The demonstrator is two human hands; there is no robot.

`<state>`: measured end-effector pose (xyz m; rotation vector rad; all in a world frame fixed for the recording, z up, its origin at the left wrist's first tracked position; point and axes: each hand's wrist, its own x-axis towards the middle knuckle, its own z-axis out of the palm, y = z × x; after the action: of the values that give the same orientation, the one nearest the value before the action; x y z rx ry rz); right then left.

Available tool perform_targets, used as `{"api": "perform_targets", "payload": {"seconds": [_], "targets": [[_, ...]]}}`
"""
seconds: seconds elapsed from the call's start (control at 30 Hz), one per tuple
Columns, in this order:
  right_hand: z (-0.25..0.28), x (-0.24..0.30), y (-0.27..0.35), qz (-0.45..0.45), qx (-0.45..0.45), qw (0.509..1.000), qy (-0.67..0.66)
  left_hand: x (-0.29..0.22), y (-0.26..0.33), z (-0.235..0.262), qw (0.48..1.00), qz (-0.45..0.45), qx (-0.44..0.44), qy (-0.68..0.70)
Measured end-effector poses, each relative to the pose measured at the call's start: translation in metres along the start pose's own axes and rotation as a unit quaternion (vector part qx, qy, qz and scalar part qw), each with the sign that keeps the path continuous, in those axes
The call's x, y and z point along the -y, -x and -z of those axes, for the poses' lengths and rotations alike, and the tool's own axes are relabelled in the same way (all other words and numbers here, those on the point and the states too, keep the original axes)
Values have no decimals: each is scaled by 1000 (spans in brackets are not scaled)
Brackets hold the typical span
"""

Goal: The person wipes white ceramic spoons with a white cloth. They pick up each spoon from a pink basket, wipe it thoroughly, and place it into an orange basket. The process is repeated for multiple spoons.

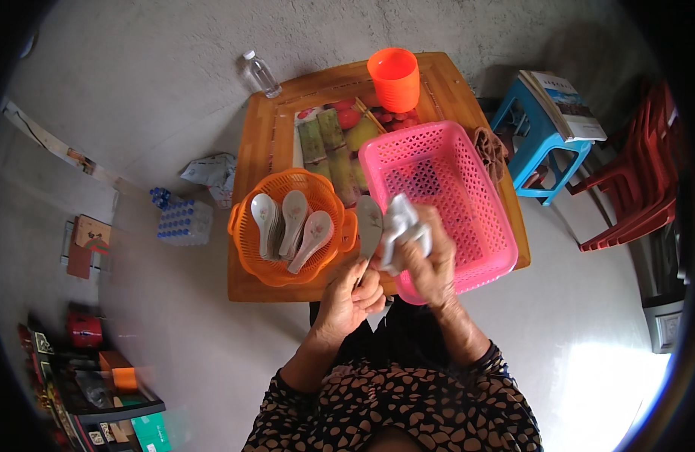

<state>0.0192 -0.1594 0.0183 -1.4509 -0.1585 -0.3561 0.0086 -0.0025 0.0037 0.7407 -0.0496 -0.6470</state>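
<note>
My left hand [348, 298] is closed round the handle of a spoon [369, 219], whose bowl points up and away from me. Just to its right, my right hand [436, 260] grips a crumpled white cloth [401, 232], partly blurred, close beside the spoon's bowl. I cannot tell whether cloth and spoon touch. On the left of the table stands an orange colander [245, 252], with several white soup spoons [267, 218] stacked in three piles inside. A pink perforated basket [505, 230] lies behind and to the right of my right hand.
The wooden table [261, 143] carries a stack of orange cups [396, 81], chopsticks [371, 117], a clear bottle [263, 75] and a brown cloth [489, 154]. Right of it stand a blue stool [547, 147] with papers and stacked red chairs [637, 166]. Bottled water [185, 222] sits on the floor left.
</note>
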Motion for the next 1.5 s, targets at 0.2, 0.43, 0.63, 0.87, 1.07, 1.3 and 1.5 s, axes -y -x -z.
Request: {"api": "perform_targets", "payload": {"seconds": [0.2, 0.43, 0.63, 0.87, 1.07, 1.3, 1.5], "targets": [[-6, -3, -3, 45, 56, 995, -73, -8, 2, -5, 991, 93, 91, 12], [-4, 6, -11, -79, 88, 961, -252, -15, 6, 0, 980, 139, 142, 7], [-7, 2, -18, -102, 15, 966, -238, -9, 9, -17, 994, 29, -13, -106], [-19, -7, -28, -101, -61, 963, -243, 9, 11, -26, 939, -146, -91, -297], [-19, -10, -11, 94, 34, 995, 26, 0, 4, -16, 961, -153, -61, -223], [-25, 8, -1, 86, 86, 991, 58, 8, 8, -3, 923, -199, -89, -316], [-21, 14, -11, -104, -5, 965, -240, 4, 15, -13, 885, -212, -24, -414]]}}
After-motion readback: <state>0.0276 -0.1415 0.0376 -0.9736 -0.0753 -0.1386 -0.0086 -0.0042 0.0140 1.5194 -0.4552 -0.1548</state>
